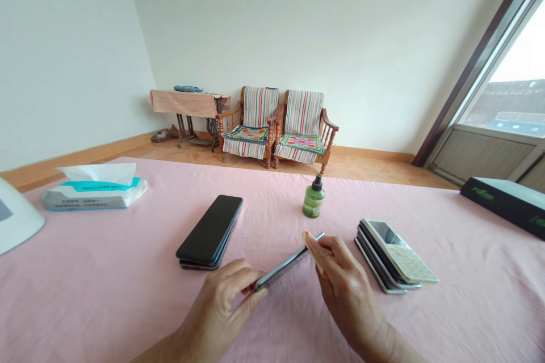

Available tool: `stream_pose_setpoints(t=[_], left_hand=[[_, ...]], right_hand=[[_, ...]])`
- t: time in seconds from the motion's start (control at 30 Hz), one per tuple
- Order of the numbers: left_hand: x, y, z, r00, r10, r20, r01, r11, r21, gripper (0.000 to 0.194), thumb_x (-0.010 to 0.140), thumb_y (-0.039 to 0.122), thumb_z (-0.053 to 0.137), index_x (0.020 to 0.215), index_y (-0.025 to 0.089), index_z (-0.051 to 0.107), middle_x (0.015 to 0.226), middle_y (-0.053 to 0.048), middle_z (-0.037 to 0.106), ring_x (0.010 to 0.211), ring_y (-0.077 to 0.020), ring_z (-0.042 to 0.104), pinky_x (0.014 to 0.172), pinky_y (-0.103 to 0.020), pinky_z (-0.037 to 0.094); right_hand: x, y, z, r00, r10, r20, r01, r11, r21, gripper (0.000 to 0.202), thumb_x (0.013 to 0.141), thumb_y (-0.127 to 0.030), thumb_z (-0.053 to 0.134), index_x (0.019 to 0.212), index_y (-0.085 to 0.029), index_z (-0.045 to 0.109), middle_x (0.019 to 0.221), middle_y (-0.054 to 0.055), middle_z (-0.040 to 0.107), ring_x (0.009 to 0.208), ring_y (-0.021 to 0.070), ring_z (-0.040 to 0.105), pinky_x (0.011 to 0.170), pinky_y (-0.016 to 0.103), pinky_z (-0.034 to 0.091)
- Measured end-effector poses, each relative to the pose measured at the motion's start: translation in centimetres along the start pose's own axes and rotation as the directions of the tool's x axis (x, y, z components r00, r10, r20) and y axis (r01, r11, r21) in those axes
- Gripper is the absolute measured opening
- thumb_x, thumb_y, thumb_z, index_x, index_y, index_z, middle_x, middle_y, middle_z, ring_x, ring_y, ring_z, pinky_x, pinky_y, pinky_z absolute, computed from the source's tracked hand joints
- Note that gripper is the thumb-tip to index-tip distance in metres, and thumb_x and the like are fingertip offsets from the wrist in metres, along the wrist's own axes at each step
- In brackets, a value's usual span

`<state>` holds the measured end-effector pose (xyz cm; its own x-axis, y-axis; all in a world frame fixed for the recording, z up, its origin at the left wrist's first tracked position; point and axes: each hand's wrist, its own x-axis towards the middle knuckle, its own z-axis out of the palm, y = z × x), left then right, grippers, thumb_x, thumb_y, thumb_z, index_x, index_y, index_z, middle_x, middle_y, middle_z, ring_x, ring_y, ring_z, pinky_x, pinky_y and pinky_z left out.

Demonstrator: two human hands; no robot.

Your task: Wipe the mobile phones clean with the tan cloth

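left hand point(227, 290) grips phone point(284, 265) at 6 o'clock, right hand point(347, 272) pinching cloth point(307, 237) at its far end, probably wiping, next stroke needing steady hold; bottle point(314, 202) at 1, black-topped stack point(209, 228) at 10, white-topped stack point(411, 264) at 3 possibly crowding right hand.

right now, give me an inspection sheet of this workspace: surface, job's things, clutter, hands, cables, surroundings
Surface: pink fabric tablecloth, lightly creased.
Job's things: slim grey-edged phone, seen edge-on; pale orange cloth.
Clutter: black-topped phone stack; phone stack with white, patterned top; green bottle with black cap; white-and-blue tissue pack; black box; white rounded object, cut off by the left edge.
Hands: left hand has its grip on the phone's near end; right hand holds the cloth at the far end.
Cables: nothing seen.
Surroundings: two wooden armchairs with striped covers; cloth-draped table.
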<state>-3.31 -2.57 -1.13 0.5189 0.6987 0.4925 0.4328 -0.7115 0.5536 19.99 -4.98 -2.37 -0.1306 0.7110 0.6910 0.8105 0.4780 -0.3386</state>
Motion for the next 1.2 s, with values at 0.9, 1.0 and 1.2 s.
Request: stream_pose_setpoints(t=[0.9, 1.0, 1.2], left_hand=[[-0.1, -0.3, 0.0, 0.999, -0.052, 0.014, 0.052, 0.999, -0.014, 0.018, 0.092, 0.018, 0.054, 0.076, 0.017, 0.062, 0.069, 0.001, 0.054, 0.065, -0.0148, 0.057, 0.06, -0.023, 0.039], [-0.1, -0.4, 0.0, 0.998, -0.059, 0.012, 0.059, 0.998, -0.007, 0.018, 0.092, 0.019, 0.055, 0.074, 0.017, 0.06, 0.069, 0.002, 0.054, 0.065, -0.0146, 0.056, 0.061, -0.023, 0.038], [0.0, -0.5, 0.2, 0.998, -0.058, 0.007, 0.059, 0.998, -0.007, 0.018, 0.091, 0.018, 0.056, 0.074, 0.017, 0.061, 0.068, 0.002, 0.053, 0.066, -0.0148, 0.055, 0.061, -0.024, 0.038]], right_hand=[[3.1, -1.9, -3.8, 0.769, 0.557, 0.313, -0.621, 0.537, 0.571, 0.04, 0.085, -0.055, 0.054, 0.087, -0.016, 0.063, 0.067, -0.001, 0.052, 0.058, 0.012, 0.045, 0.05, 0.02, 0.035], [3.1, -2.3, -3.9, 0.738, 0.558, 0.379, -0.668, 0.526, 0.526, 0.041, 0.088, -0.056, 0.049, 0.088, -0.017, 0.062, 0.073, 0.0, 0.055, 0.066, 0.0135, 0.049, 0.056, 0.021, 0.04], [3.1, -2.3, -3.9, 0.679, 0.568, 0.465, -0.733, 0.492, 0.469, 0.039, 0.077, -0.05, 0.067, 0.096, -0.019, 0.056, 0.07, -0.003, 0.055, 0.061, 0.0134, 0.051, 0.051, 0.02, 0.04]])
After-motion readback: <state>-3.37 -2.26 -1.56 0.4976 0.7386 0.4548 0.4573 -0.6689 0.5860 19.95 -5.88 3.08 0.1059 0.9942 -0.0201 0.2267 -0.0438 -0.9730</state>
